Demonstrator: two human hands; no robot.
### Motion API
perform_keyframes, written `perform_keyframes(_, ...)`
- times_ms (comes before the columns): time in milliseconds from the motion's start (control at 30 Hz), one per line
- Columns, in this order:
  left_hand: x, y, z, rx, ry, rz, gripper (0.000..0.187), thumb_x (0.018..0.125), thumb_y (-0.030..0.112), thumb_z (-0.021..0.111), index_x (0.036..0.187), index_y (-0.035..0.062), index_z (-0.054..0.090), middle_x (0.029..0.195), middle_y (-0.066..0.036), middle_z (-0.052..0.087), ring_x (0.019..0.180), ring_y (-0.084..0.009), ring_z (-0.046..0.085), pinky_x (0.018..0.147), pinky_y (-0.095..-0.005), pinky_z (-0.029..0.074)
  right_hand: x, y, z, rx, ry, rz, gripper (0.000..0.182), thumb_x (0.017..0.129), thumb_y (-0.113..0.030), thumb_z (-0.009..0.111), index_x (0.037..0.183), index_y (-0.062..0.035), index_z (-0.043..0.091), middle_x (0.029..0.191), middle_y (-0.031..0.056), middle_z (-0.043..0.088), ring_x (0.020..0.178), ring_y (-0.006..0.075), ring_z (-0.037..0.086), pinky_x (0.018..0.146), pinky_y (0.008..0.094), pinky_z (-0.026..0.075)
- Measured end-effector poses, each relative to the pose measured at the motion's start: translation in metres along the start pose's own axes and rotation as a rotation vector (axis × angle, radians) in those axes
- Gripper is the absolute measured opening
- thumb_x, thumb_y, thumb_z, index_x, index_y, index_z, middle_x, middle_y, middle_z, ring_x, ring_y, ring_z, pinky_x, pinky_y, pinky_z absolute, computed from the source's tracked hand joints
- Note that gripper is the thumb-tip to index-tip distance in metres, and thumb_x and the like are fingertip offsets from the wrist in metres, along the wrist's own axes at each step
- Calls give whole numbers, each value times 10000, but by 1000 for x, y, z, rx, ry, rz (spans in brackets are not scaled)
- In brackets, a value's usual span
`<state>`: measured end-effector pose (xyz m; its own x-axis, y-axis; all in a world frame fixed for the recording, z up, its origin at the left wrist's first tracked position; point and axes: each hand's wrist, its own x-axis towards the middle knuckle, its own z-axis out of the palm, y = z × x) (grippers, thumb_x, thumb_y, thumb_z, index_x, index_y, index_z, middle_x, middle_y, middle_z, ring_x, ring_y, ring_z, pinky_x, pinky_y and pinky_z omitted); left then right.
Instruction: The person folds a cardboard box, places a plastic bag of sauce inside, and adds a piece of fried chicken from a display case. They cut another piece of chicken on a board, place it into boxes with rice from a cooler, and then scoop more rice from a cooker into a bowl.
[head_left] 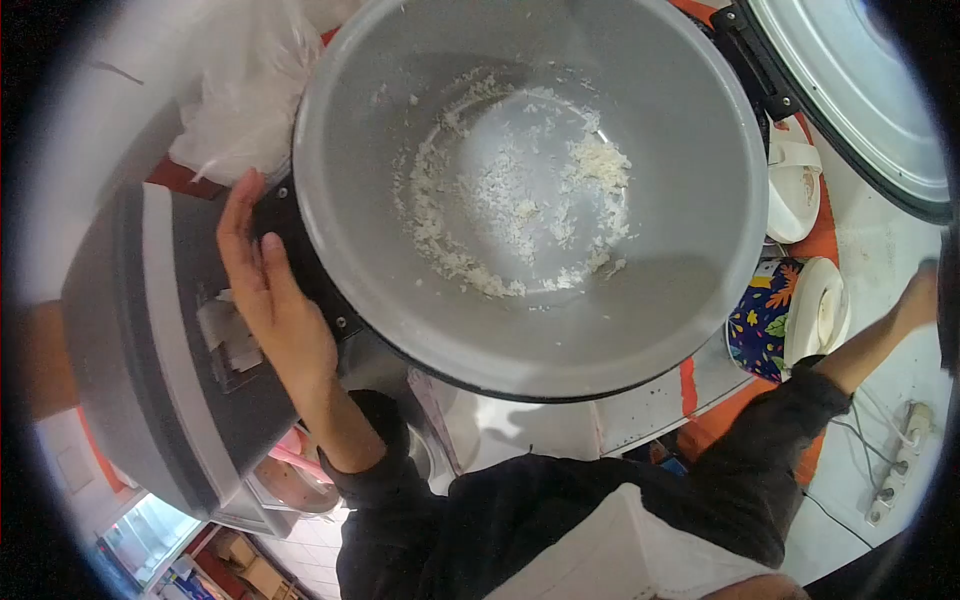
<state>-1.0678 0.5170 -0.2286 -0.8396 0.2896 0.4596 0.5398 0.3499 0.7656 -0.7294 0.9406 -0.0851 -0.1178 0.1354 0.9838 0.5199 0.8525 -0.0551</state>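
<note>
A large grey rice cooker pot (680, 200) sits in front of me. Cooked rice (600, 165) clings in patches to its bottom and lower wall. Up at the right, the cooker's round metal lid (870, 90) stands open on its dark hinge. My left hand (270, 290) is beside the pot's left rim, near the black side bracket, with its fingers stretched out and nothing in them. My right hand (922, 290) reaches to the far right edge, just below the lid; its fingers are hidden in the dark border.
A patterned container (765, 315) with a white lid stands right of the cooker. A power strip (900, 465) with cables lies at the lower right. Clear plastic bags (250, 95) rest at the upper left, above a big grey-black appliance (150, 340).
</note>
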Motion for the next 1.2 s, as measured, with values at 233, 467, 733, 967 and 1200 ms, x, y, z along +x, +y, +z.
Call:
perform_keyframes(233,1,5,3,-49,8,-6,365,901,35,362,1249,-31,449,1274,-161,491,1232,-249,421,1065,-362,249,-37,-78,8,-84,-985,171,327,862,-146,615,1141,12,552,999,128,574,925,135,549,711,263,443)
perform_keyframes(467,0,7,3,-73,3,11,352,913,41,338,1239,-24,456,1222,-161,508,1163,-239,460,1031,-347,274,-98,-205,161,-244,-1113,-968,572,819,-144,562,1355,-278,415,846,24,574,741,208,616,650,312,467)
perform_keyframes(733,-1,2,4,-71,13,30,362,914,46,326,1249,-13,451,1196,-163,513,1141,-239,468,1020,-346,285,-126,-197,210,-335,-1407,-1380,211,823,-206,556,1020,-229,628,832,47,663,851,222,656,694,351,518)
perform_keyframes(967,-1,2,7,-108,45,40,379,901,32,313,1250,-9,454,1167,-160,521,1120,-242,474,1000,-345,292,-118,-216,181,-218,-1844,-1311,175,804,-169,563,958,-157,644,859,98,657,900,285,642,751,409,527)
perform_keyframes(1200,-4,5,6,-96,37,-5,360,926,138,386,1241,-15,472,1237,-153,515,1195,-258,441,1043,-371,276,-119,-244,143,-151,-2301,-934,397,844,-107,519,1228,-209,524,1104,151,574,1069,314,550,881,419,464)
